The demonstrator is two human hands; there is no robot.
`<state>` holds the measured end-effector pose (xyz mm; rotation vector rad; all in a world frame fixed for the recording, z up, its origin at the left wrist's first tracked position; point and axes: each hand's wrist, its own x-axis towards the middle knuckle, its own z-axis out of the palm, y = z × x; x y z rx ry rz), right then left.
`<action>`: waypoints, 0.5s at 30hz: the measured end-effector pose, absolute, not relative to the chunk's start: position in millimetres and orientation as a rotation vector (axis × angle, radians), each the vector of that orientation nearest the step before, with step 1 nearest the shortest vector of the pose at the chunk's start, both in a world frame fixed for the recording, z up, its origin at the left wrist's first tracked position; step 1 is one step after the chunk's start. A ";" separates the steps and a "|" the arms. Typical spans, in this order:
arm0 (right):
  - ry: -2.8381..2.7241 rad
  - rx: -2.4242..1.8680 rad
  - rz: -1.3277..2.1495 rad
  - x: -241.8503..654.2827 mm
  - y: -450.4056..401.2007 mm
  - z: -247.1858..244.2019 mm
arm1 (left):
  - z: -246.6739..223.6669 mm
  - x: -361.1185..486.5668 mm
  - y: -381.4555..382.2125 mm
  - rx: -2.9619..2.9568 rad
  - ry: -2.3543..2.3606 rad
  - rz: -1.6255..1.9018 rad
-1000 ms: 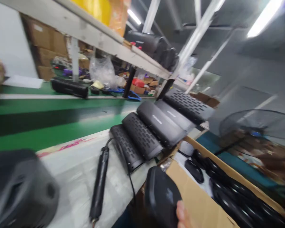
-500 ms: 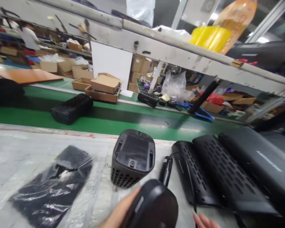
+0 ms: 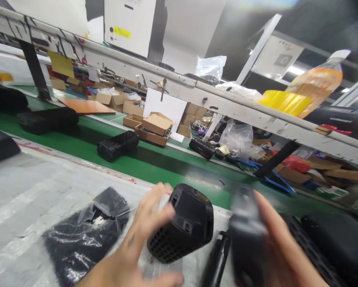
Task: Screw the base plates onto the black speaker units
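Note:
A black housing point(image 3: 193, 217) with perforated sides stands on the worktop, its flat end with screw holes facing up. My left hand point(image 3: 134, 247) is at its left side, fingers spread. The fingertips overlap the housing's edge, and I cannot tell whether they touch. On the right, my right hand point(image 3: 282, 239) grips a black casing part point(image 3: 246, 235), raised and smeared by motion. Between the housing and that part lies a black cylindrical electric screwdriver point(image 3: 216, 259). To the left rests a torn clear bag of small black pieces point(image 3: 83, 235).
Several black perforated casings point(image 3: 310, 247) lie at the right. Beyond the worktop runs a green conveyor belt point(image 3: 173, 173) carrying black housings point(image 3: 117, 145). A shelf rail point(image 3: 179, 81) crosses above, with a yellow tape roll point(image 3: 286, 104) and a bottle point(image 3: 319, 81) on it. Cardboard boxes point(image 3: 153, 127) stand behind.
The view has swung left. My left hand, earlier on a dark casing part, is now open by the housing. My right hand, earlier near the cord, now holds a casing part.

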<state>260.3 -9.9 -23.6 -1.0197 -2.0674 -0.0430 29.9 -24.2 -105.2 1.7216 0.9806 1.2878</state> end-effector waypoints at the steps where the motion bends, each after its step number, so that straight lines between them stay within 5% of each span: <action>1: -2.130 -0.989 -0.082 255.0 -0.9 -17.4 | -106.7 32.6 -13.3 1.709 1.027 1.297; 8: -2.577 -0.723 -0.265 243.4 44.7 -8.4 | -134.8 44.3 3.0 1.638 0.918 1.197; 15: -2.363 -0.665 -0.159 240.7 50.8 -36.6 | -74.5 23.7 14.4 1.742 0.777 1.256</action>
